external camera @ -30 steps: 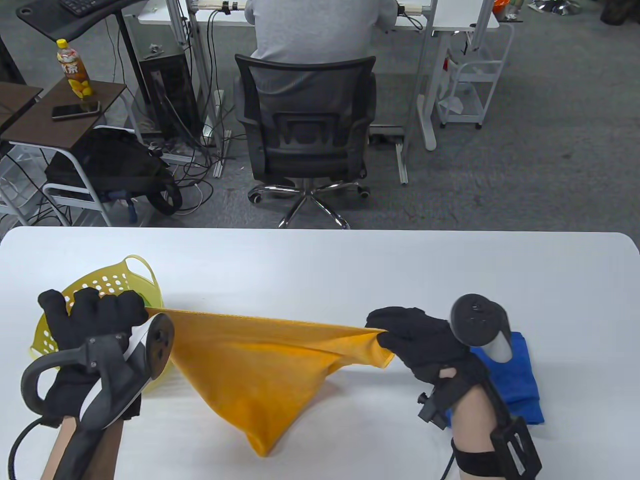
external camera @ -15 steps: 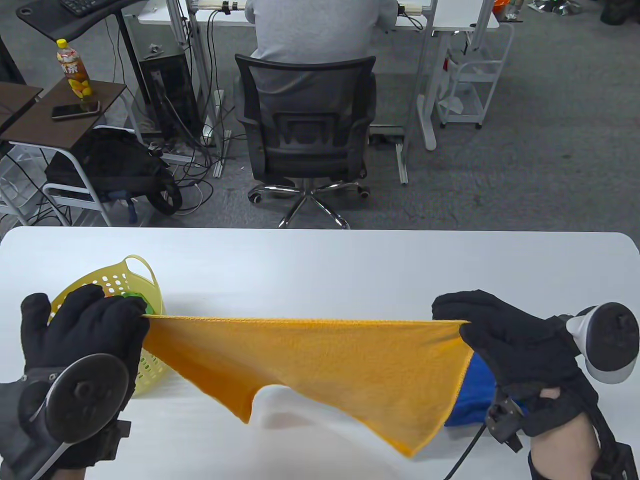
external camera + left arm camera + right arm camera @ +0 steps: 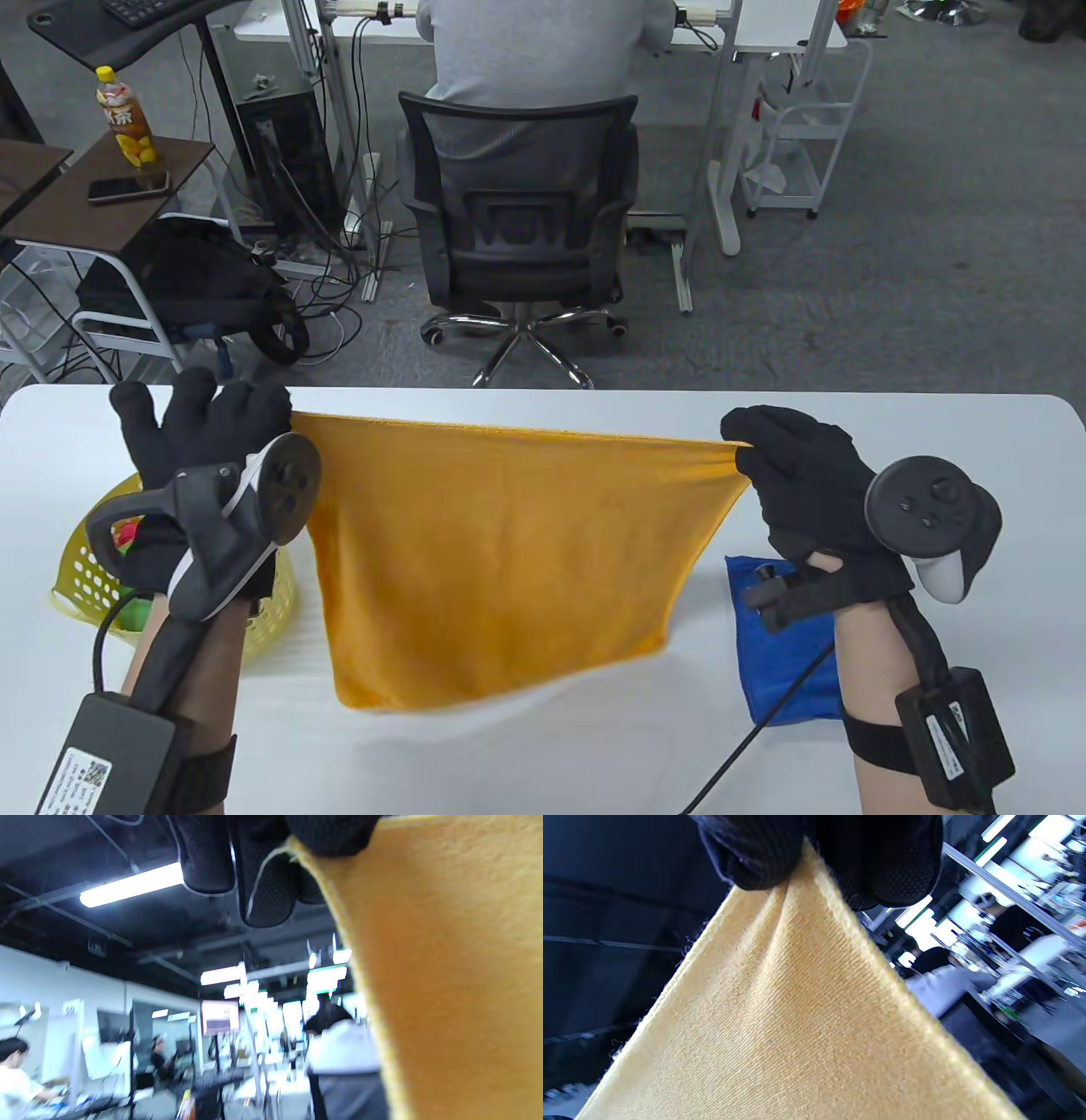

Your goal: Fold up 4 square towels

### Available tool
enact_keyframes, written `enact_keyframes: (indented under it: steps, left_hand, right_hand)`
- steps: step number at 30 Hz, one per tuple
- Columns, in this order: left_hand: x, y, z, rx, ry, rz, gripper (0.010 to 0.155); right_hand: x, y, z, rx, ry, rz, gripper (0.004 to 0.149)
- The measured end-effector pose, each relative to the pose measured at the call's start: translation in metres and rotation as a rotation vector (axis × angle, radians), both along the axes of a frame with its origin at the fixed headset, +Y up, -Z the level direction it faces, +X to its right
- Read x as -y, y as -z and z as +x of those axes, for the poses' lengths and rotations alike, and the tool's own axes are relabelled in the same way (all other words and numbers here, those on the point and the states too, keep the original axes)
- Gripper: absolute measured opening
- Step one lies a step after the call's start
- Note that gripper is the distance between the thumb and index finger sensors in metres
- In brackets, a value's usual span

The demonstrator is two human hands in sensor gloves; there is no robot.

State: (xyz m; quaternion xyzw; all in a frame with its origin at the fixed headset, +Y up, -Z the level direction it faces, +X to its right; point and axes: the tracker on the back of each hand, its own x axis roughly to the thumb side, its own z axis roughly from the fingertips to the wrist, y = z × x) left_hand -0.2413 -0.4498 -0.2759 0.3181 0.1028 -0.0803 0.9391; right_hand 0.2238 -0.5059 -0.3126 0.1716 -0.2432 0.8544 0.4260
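An orange towel (image 3: 501, 552) hangs spread out above the white table (image 3: 594, 764), held by its two top corners. My left hand (image 3: 254, 412) pinches the top left corner. My right hand (image 3: 747, 450) pinches the top right corner. The towel's top edge is stretched nearly level between them and its lower edge hangs free. In the left wrist view the towel (image 3: 445, 976) fills the right side under my fingers (image 3: 263, 887). In the right wrist view my fingers (image 3: 874, 861) pinch the towel corner (image 3: 797, 1018). A folded blue towel (image 3: 785, 654) lies on the table under my right wrist.
A yellow perforated basket (image 3: 81, 569) stands at the table's left side, partly behind my left arm, with something green and red inside. Beyond the far table edge are an office chair (image 3: 517, 212) and a seated person.
Both hands have lifted the orange towel up and away from me. It was hanging bunched by one stretched edge; it now hangs flat and fully spread. The blue towel shows more.
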Motion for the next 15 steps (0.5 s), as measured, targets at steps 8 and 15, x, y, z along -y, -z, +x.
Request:
enact_keyframes:
  steps: [8,15]
  left_hand:
    - [0.080,-0.093,0.005,0.178,0.122,-0.059,0.042]
    - [0.231,-0.127,0.012,0.249,0.138,-0.608,0.042]
  right_hand:
    - [0.068,-0.058,0.011,-0.128,-0.294,-0.126,0.045]
    - [0.198,-0.083,0.004,-0.316,-0.701,-0.596,0.048]
